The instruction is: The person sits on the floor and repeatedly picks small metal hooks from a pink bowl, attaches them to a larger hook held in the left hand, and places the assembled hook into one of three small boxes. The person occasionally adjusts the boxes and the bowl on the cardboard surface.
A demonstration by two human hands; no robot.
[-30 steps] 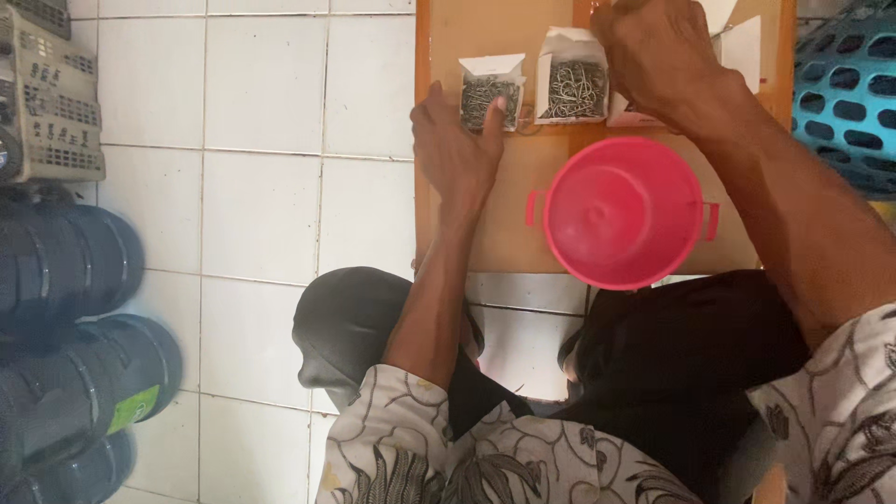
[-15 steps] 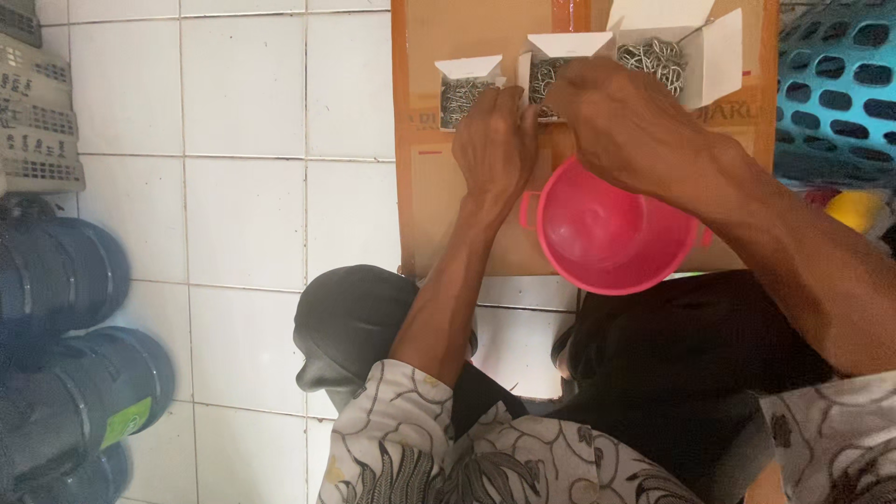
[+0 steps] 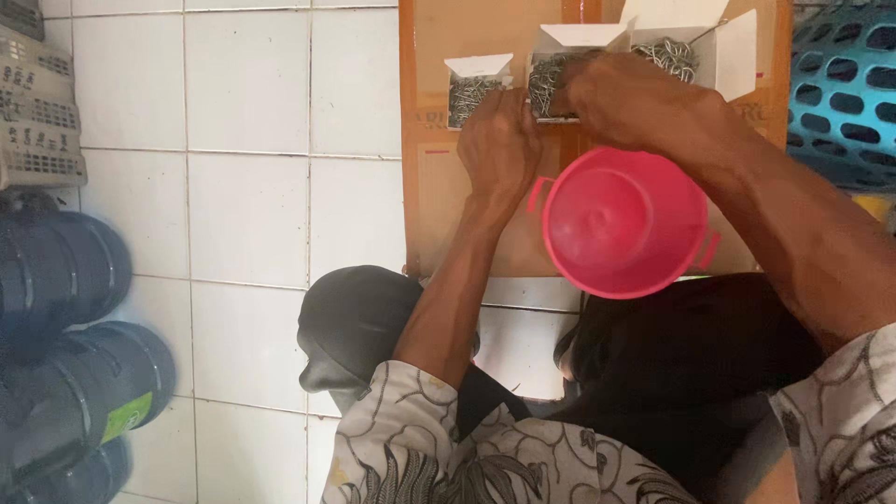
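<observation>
dark pipes point(image 3: 65, 327), blue basket point(image 3: 845, 89) and grey crate point(image 3: 37, 112) on white tiles point(image 3: 247, 215).

Glossy plastic bucket point(image 3: 623, 222), matt cardboard sheet point(image 3: 467, 56)

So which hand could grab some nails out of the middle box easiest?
Probably the right hand. It already lies over the open top of the middle box, its fingers at the nails. The left hand only touches that box's near side, between it and the smaller box.

Soft, even daylight with faint shadows; the white floor tiles point(image 3: 247, 215) look bright, both hands slightly motion-blurred.
</observation>
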